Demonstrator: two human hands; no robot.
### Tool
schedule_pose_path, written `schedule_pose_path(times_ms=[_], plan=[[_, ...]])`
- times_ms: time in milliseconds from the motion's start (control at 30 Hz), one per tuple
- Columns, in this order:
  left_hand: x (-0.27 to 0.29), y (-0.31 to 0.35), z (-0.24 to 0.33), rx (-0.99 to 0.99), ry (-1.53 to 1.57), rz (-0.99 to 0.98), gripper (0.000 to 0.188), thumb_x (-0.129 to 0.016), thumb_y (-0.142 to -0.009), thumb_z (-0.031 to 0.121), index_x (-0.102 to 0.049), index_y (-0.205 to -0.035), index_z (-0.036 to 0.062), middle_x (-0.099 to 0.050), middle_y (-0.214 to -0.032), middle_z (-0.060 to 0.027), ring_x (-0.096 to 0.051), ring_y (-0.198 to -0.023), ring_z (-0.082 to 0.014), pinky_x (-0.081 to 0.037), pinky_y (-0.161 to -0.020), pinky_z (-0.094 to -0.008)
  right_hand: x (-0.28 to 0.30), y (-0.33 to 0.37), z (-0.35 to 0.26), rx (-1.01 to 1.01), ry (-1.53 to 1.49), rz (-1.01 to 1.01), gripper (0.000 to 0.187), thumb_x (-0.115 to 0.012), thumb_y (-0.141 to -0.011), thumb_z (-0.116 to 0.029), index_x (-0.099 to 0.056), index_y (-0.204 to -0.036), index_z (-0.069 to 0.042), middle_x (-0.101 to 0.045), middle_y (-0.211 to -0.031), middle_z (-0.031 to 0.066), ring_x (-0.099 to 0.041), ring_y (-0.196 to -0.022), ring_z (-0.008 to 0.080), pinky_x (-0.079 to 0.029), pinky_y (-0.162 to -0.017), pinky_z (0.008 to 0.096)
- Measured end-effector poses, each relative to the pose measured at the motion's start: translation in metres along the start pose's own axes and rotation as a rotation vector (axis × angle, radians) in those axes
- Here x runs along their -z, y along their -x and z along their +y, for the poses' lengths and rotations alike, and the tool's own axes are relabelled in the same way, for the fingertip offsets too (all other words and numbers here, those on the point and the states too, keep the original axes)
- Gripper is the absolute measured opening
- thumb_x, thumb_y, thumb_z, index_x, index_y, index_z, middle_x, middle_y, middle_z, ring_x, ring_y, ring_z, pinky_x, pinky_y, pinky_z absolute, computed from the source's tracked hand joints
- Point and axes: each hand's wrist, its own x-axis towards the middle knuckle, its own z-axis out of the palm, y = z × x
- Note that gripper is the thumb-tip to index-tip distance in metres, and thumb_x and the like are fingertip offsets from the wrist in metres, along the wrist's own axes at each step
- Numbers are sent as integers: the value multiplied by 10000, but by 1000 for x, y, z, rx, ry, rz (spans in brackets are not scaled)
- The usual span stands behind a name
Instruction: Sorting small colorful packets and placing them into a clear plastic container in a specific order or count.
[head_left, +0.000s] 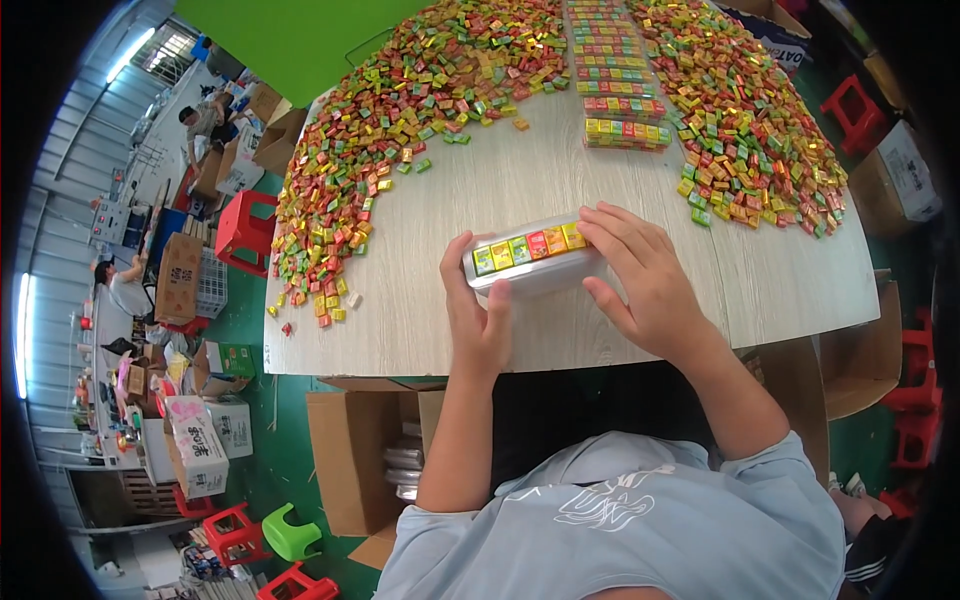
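Left hand [478,318] is closed around the left end of a clear box [556,274]; right hand [642,284] is loosely spread, fingertips laid at the other end. Six wrapped pieces [531,246] are seen lined up in the box, which is held over the pale table [590,345].

The tray [552,273] is before the packs [625,133], sweets [420,85] heaped left and right.
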Motion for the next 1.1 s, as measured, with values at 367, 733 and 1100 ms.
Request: schedule_pose_path(times_ms=[367,733,1100], plan=[[-1,-3,-35,-25,126,20,626,-578,-1076,437,-391,-1476,-7,-554,-1311,-107,-526,-1209,-191,-403,-1103,-343,-15,-5,26,69,-157,135,259,-686,-977,-158,-684,-1218,-62,-684,-1346,126,-609,-1278,317,-460,-1090,426],[-7,-2,-16,-44,3,75,597,-563,-1084,471,-453,-1431,-3,-611,-1298,-134,-551,-1223,-200,-416,-1091,-342,19,-43,55,101,-171,-240,429,-686,-1017,-384,-687,-1297,-59,-714,-1220,80,-644,-1145,211,-510,-924,350],[24,-23,-65,-102,-126,60,446,-486,-1118,363,-508,-1402,20,-620,-1273,-97,-587,-1136,-187,-465,-1004,-337,47,-62,27,151,82,-327,230,-653,-999,-245,-759,-1095,-65,-749,-1045,158,-708,-1006,319,-547,-887,452]])
